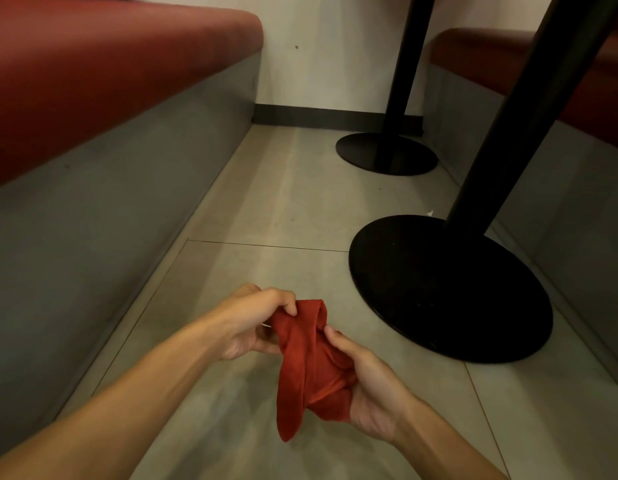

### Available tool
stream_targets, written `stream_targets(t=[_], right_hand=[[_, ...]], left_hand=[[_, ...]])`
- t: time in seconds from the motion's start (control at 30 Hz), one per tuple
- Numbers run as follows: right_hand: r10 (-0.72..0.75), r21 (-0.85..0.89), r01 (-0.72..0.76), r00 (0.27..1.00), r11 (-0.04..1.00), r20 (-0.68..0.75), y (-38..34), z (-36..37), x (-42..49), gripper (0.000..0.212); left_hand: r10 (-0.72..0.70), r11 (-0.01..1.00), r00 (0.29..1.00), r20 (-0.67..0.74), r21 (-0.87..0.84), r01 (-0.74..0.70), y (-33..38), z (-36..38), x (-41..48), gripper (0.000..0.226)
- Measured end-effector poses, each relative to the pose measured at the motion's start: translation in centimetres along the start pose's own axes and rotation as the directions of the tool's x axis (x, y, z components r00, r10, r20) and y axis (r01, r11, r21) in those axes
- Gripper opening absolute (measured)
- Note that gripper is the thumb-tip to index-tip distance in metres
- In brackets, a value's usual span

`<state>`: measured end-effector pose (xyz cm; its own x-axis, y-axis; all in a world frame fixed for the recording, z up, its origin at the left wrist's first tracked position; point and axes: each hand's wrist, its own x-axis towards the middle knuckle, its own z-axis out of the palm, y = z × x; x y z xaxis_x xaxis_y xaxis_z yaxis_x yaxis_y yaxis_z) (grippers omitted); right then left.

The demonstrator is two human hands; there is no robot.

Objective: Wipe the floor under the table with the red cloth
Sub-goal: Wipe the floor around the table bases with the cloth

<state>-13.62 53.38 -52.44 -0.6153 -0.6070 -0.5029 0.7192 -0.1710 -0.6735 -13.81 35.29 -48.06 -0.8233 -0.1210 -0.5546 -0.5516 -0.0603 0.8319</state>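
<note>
The red cloth (307, 368) is bunched and held in the air above the grey tiled floor (287, 202), between both hands. My left hand (252, 323) pinches its upper edge with thumb and fingers. My right hand (366, 386) grips the lower bunched part from the right, thumb on top. A loose tail of the cloth hangs down toward the floor. The table top itself is out of view; only its black legs show.
A near black table leg with a round base (449, 289) stands right of my hands; a second one (387, 154) stands farther back. Red-cushioned benches with grey fronts line the left (110, 188) and right (560, 188). A white wall with dark skirting (318, 114) closes the far end.
</note>
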Motion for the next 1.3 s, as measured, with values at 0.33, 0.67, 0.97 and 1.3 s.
stream_targets(t=[0.33,0.67,0.97,1.3], right_hand=[[-0.363,-0.347,0.337,0.932,0.875,-0.011,0.6,0.5,0.6,0.052],[-0.799,-0.550,0.648,0.598,0.527,-0.060,-1.6,0.8,1.7,0.015],[-0.761,-0.726,0.641,0.593,0.249,0.263,-4.6,1.3,-0.6,0.011],[-0.732,-0.560,0.687,0.653,0.464,0.194,-6.3,1.6,1.2,0.017]], left_hand=[[0.462,0.794,0.886,0.038,0.428,-0.432,0.6,-0.5,-1.2,0.017],[0.537,0.787,0.843,0.017,0.349,-0.509,0.5,-1.9,-2.0,0.028],[0.609,0.746,0.792,-0.050,0.376,-0.550,1.6,-2.9,-1.4,0.032],[0.490,0.861,0.820,0.296,-0.018,-0.508,2.6,-0.9,-2.3,0.029]])
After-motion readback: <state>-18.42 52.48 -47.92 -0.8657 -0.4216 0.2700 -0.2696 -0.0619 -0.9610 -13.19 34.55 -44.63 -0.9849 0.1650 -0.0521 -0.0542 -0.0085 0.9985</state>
